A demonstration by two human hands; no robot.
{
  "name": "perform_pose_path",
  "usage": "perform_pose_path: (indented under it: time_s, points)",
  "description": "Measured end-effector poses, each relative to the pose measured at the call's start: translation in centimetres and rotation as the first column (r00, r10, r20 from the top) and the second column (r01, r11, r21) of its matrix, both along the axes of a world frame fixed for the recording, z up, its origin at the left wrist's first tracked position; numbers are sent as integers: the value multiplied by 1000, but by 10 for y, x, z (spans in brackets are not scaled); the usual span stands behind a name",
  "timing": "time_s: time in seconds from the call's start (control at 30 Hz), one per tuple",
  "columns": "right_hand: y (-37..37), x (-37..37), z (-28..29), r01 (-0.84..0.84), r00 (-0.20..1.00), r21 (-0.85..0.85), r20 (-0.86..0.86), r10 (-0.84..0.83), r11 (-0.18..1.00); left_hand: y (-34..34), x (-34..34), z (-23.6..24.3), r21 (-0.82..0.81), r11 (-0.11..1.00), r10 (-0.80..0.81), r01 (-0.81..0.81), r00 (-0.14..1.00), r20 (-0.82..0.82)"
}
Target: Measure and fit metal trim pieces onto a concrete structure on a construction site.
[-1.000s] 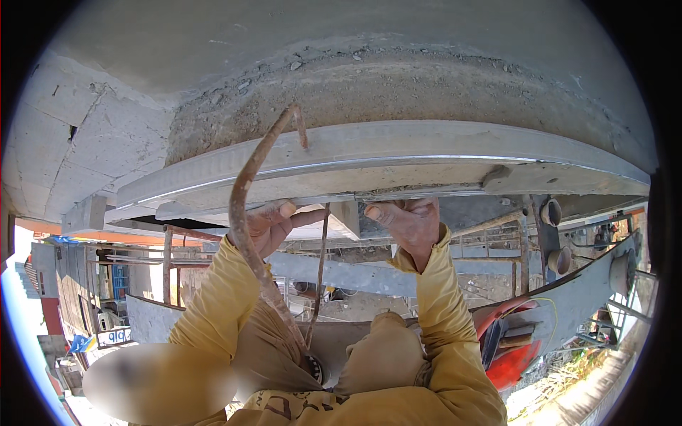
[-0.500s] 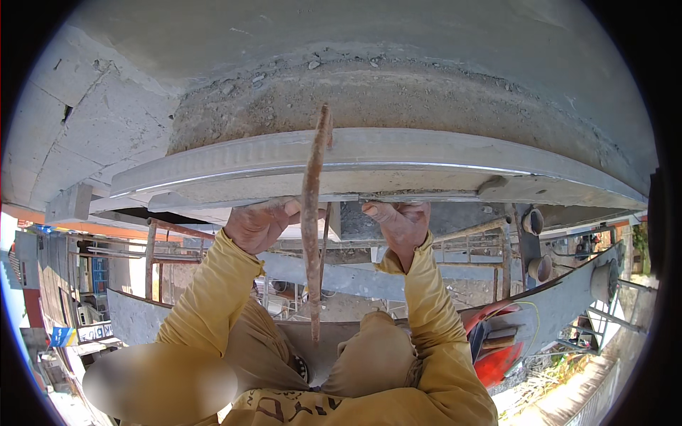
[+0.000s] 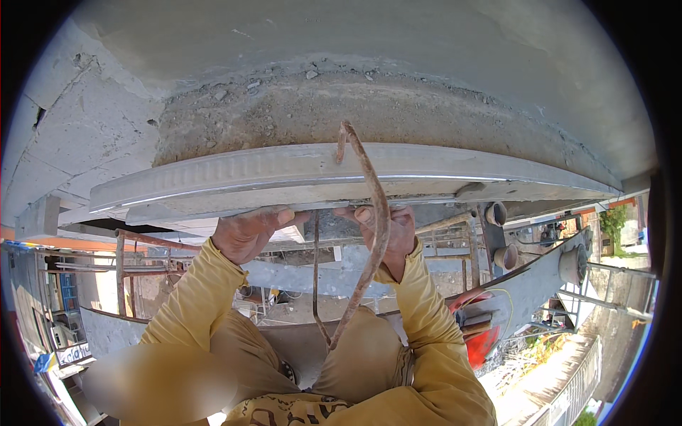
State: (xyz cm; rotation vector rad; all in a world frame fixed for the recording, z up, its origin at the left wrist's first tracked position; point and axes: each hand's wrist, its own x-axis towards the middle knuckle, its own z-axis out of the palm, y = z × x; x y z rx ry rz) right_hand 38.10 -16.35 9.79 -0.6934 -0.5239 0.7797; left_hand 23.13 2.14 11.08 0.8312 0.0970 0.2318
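Note:
A long pale metal profile (image 3: 256, 167) lies along the front of a rough concrete ledge (image 3: 284, 113), with a flat grey board (image 3: 298, 197) on its near side. My left hand (image 3: 249, 233) is closed on the board's lower edge, thumb pointing right and fingers curled, partly hidden. My right hand (image 3: 391, 228) grips the same edge a little to the right. A bent rusty steel rod (image 3: 380, 213) hooks over the profile, crosses in front of my right hand and hangs toward my knees. Its second leg hangs between my hands.
Rusty scaffold pipes (image 3: 119, 273) stand below on both sides. A grey plank (image 3: 543, 273) runs at the right, by a red container (image 3: 483, 344). Far below lie the ground and a light-coloured fence (image 3: 579, 376). A smooth grey wall (image 3: 355, 32) rises beyond the ledge.
My right hand has shifted left along the edge, closer to my left hand. The view has moved, and the rod now appears slanted across the right hand instead of upright beside the left.

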Motion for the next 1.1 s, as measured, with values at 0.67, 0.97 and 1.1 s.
perform_pose_path:
  time_s: [0.67,0.97,1.1]
  points:
    - [-6,-27,32,10,989,-170,-143,-34,985,16,-2,-8,731,682,11,3,1000,-15]
    - [-8,-27,39,77,987,-294,-113,-114,953,16,0,-20,906,410,45,-106,994,96]
    - [-2,-30,40,142,980,-281,-97,-176,949,24,3,-33,773,-375,-7,-512,835,550]
